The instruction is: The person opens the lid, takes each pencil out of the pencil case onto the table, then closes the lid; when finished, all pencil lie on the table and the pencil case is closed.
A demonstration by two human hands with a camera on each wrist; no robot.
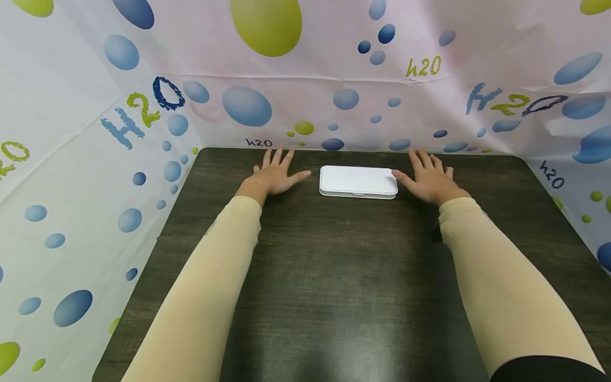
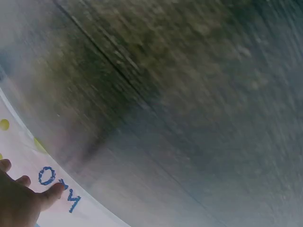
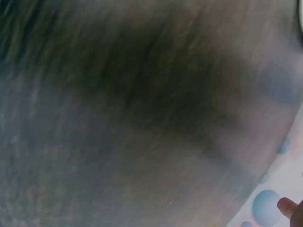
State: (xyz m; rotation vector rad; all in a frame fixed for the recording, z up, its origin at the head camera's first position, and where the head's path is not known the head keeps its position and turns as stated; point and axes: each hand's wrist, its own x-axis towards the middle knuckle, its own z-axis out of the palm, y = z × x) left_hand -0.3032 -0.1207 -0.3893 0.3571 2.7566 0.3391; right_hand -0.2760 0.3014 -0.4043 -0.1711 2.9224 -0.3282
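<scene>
A flat white case (image 1: 358, 180) with rounded corners lies closed near the far edge of the dark table, between the two hands in the head view. To its left, my left hand (image 1: 274, 178) is spread with straight fingers toward the back edge, its thumb pointing at the case with a small gap between. On the other side my right hand (image 1: 431, 180) is also spread, and its thumb tip overlaps the case's right end in this view. Neither hand grips anything. In the left wrist view part of the left hand (image 2: 23, 198) shows at the lower left corner; a right fingertip (image 3: 287, 207) shows low in the right wrist view.
The dark wood-grain table (image 1: 334, 276) stretches from the hands toward the person. A white curtain (image 1: 200, 53) printed with blue and green bubbles and H2O lettering hangs behind the table and along both sides. Light sleeves (image 1: 205, 286) cover both forearms.
</scene>
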